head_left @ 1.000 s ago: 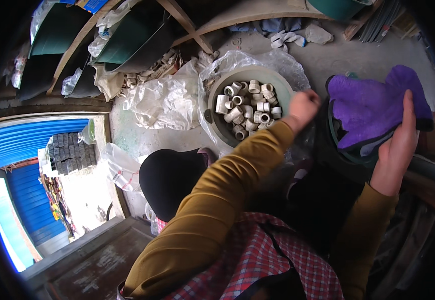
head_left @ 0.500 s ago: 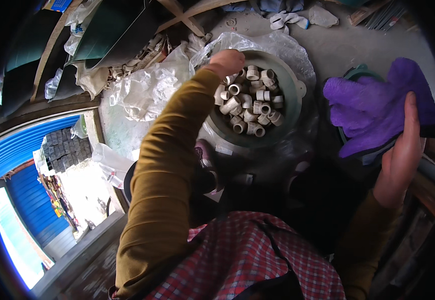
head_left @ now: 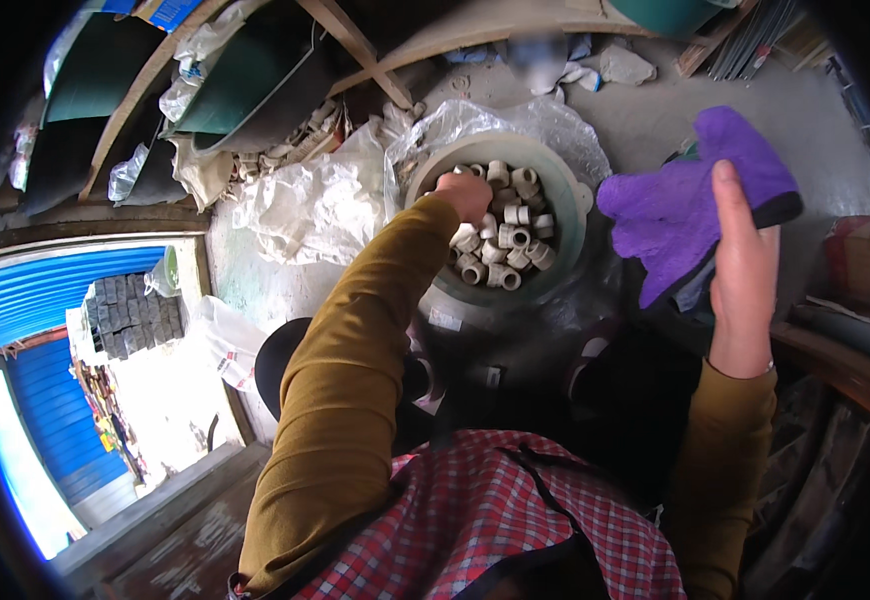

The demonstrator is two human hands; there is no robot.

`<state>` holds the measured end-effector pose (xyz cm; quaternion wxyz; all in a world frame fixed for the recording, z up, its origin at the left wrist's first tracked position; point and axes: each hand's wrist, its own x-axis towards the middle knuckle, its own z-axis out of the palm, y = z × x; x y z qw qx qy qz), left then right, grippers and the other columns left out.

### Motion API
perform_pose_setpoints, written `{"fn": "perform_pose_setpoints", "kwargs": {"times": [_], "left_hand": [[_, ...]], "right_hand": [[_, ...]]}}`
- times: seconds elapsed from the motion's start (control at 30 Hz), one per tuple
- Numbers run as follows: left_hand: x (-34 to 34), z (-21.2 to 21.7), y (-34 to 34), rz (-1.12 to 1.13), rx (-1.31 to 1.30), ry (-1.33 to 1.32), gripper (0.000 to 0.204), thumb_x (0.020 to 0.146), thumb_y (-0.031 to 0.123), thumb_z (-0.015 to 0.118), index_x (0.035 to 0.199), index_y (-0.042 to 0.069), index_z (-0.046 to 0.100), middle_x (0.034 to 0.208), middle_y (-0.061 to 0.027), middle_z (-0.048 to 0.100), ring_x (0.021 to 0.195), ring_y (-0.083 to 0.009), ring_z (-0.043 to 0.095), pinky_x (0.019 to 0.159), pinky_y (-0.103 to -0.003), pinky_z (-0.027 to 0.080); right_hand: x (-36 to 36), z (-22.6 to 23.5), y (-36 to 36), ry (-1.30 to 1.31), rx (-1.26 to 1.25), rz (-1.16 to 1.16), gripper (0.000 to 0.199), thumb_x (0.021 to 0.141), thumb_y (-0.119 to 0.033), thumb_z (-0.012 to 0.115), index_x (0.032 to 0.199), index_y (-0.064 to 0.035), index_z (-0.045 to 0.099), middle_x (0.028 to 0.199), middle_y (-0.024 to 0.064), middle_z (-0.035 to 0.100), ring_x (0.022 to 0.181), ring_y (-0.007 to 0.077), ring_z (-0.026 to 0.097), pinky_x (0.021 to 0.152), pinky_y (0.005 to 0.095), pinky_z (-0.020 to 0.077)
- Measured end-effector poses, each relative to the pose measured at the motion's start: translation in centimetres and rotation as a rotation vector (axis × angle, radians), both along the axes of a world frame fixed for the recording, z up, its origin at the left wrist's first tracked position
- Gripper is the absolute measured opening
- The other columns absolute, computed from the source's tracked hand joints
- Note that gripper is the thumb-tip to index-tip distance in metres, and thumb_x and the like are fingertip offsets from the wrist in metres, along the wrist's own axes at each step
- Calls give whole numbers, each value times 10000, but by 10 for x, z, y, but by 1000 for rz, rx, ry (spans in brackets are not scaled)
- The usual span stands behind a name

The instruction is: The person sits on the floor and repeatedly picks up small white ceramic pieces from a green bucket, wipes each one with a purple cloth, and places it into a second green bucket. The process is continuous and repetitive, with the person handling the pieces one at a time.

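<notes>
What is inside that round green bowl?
The green bowl is full of short white tube pieces, piled loosely. The left hand reaches in at its upper left, covering some. What lies under the pile, and the bowl's bottom, is hidden.

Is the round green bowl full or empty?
Partly full. The bowl holds a pile of small white pipe pieces, and the left hand reaches into them.

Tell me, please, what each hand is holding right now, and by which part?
The right hand grips the purple cloth along its right edge. The left hand is down among the white pipe fittings in the basin; any hold there cannot be told.
</notes>
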<state>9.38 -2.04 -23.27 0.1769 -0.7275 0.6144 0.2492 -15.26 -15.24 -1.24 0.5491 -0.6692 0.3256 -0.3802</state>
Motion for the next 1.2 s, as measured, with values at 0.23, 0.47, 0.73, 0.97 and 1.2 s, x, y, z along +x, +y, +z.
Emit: {"fn": "perform_pose_setpoints", "kwargs": {"times": [0.23, 0.47, 0.73, 0.97, 1.2], "left_hand": [[3, -9, 15, 281, -319, -151, 258, 758, 191, 506, 919, 49, 651, 951, -135, 633, 858, -292, 618, 714, -407, 495], [8, 161, -8, 836, -557, 1135, 218, 790, 55, 534, 980, 13, 631, 846, -58, 638, 741, -131, 613, 654, -249, 510], [-74, 236, -6, 895, -813, 1275, 135, 813, 56, 584, 930, -10, 594, 833, -51, 610, 702, -104, 573, 642, -229, 494], [-98, 215, 31, 735, -1117, 1227, 640, 795, 248, 652, 1275, -49, 351, 1203, -173, 483, 1098, -237, 469, 937, -328, 377], [-101, 214, 29, 566, -1156, 1006, 675, 756, 226, 680, 1281, -39, 348, 1222, -212, 471, 1102, -282, 492, 926, -328, 396]], "right_hand": [[10, -3, 0, 37, 79, 84, 366, 787, -122, 641, 1104, 26, 534, 1003, 58, 596, 902, 131, 550, 827, 261, 417], [3, 12, -14, -519, 681, 125, 307, 824, -173, 604, 1073, 3, 575, 1028, 46, 599, 908, 128, 562, 796, 250, 434], [33, -1, 34, -156, -19, 496, 312, 873, -221, 539, 1079, 13, 555, 1037, 78, 592, 965, 167, 544, 839, 288, 414], [58, -18, 54, -225, 178, 305, 263, 852, -121, 545, 1065, 33, 534, 1016, 60, 572, 942, 144, 526, 831, 290, 416], [71, -14, 50, -286, 482, -11, 304, 829, -148, 604, 1045, 59, 556, 1010, 96, 584, 866, 163, 570, 767, 304, 463]]}}
